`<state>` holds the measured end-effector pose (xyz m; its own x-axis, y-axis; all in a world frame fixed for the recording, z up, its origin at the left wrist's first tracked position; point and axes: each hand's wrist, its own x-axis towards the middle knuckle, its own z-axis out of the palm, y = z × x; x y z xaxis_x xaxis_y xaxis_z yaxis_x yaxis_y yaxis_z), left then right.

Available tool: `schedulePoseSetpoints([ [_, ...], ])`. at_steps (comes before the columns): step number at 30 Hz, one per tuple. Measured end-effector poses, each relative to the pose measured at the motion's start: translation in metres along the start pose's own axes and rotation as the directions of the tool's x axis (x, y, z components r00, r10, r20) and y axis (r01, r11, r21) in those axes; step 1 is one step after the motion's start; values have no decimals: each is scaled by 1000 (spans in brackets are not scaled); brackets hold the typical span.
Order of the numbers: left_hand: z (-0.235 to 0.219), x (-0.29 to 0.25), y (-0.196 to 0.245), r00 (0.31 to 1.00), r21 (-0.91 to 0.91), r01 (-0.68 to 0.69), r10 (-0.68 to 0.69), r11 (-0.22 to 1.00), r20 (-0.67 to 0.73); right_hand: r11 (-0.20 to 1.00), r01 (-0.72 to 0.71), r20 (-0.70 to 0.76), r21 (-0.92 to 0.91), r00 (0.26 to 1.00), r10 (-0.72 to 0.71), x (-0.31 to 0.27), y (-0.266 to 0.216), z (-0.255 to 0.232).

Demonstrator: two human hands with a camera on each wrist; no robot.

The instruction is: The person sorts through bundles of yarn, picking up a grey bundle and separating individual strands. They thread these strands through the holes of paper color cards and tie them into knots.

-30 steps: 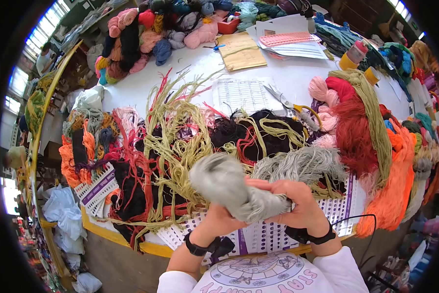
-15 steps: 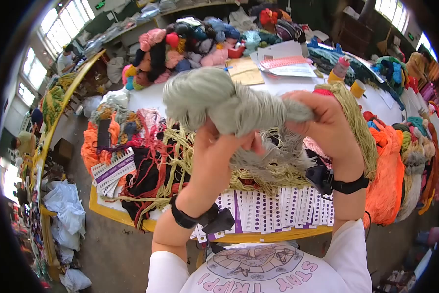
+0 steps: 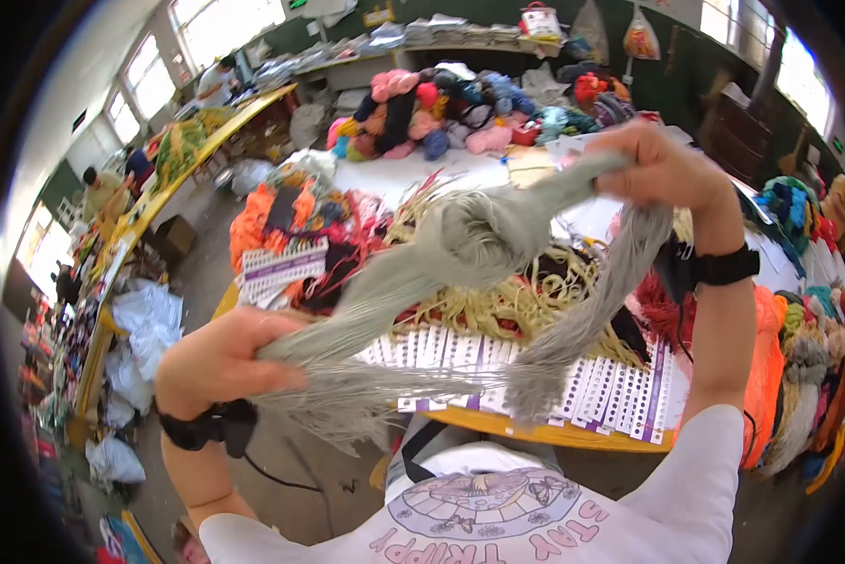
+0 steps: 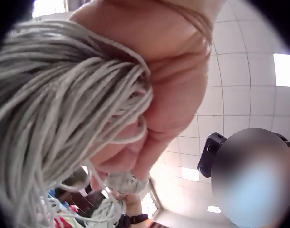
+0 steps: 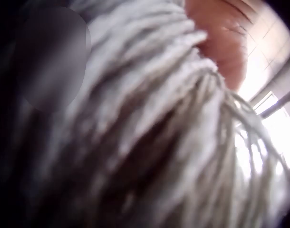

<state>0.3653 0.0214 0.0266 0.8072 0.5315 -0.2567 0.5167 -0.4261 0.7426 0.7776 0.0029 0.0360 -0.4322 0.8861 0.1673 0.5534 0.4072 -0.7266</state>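
Observation:
A pale grey skein of yarn is stretched between my two hands above the table, with a thick twisted knot near its middle. My left hand grips one end at the lower left, and loose strands hang under it. My right hand holds the other end higher up at the right, where more strands drape down past the wrist. In the left wrist view the yarn strands loop over the curled fingers. Close, blurred strands fill most of the right wrist view.
Punched cards with purple bands line the table's yellow front edge. Olive yarn lies tangled behind them. Orange yarn hangs at the right, and a heap of coloured skeins sits at the back. White plastic bags lie at the left.
The bundled skein has been drawn out lengthwise. My left hand moved down and left, my right hand up and right, and loose strands now hang from both ends. The head view has tilted upward.

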Motion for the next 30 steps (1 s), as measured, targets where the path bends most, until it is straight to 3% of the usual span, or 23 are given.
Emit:
schedulePoseSetpoints([
  [1,0,-24,-8,998,79,-22,18,997,55,999,-38,-147,-17,989,35,1,5,-11],
  [2,9,-63,-24,941,-384,231,-306,894,-146,996,-80,-292,-27,954,68,-2,12,-21],
  [3,2,-101,-61,892,-358,339,-418,870,-173,998,-65,-297,-1,953,62,-7,24,-26],
  [4,7,-118,-75,837,-127,380,-399,916,-373,999,-42,-308,13,950,44,-2,29,-30],
  [5,17,-134,-85,769,95,455,-337,885,-543,991,-56,-218,125,972,83,9,27,-25],
  [6,30,-149,-91,705,290,552,-252,782,-662,972,202,-64,-121,976,-210,29,12,-4],
  [7,38,-144,-82,700,249,498,-215,831,-681,830,476,148,-291,879,-453,56,-14,28],
  [8,43,-125,-68,683,211,440,-173,873,-709,793,553,284,-257,827,-485,74,-42,59],
  [9,56,-99,-62,707,53,80,-19,995,-707,760,618,413,-202,757,-506,93,-70,90],
  [10,72,-74,-63,663,-93,-302,139,949,-736,848,511,510,-140,772,-381,107,-99,120],
  [11,92,-58,-72,699,-228,-412,145,882,-701,735,645,439,-209,734,-519,126,-106,151],
  [12,106,-51,-86,727,-356,-507,168,785,-666,725,660,410,-197,727,-550,142,-114,174],
  [14,110,-58,-111,881,-607,-325,-2,725,-473,772,620,359,-142,758,-544,165,-126,205],
  [15,114,-59,-125,862,-667,-327,-78,669,-501,820,564,343,-97,793,-504,174,-129,214],
  [16,119,-61,-139,838,-719,-340,-153,606,-525,815,579,336,-32,774,-537,184,-125,226],
  [18,129,-64,-166,549,-643,-574,-343,508,-762,791,604,306,93,739,-600,203,-116,245],
  [20,115,-59,-180,282,-386,-750,-268,538,-921,825,547,393,141,734,-554,208,-118,255],
  [22,119,-57,-193,275,-354,-761,-224,543,-935,798,576,434,179,681,-589,212,-122,265],
  [23,126,-56,-198,421,-469,-699,-219,540,-880,782,604,409,156,680,-608,218,-122,274],
  [25,137,-55,-199,626,-605,-581,-176,545,-759,794,593,391,131,705,-591,224,-125,280],
  [27,136,-51,-182,753,-655,-501,-88,566,-652,798,595,323,95,740,-590,233,-120,284],
  [30,133,-56,-181,588,-489,-449,-165,748,-792,852,505,415,136,752,-512,235,-114,280],
])
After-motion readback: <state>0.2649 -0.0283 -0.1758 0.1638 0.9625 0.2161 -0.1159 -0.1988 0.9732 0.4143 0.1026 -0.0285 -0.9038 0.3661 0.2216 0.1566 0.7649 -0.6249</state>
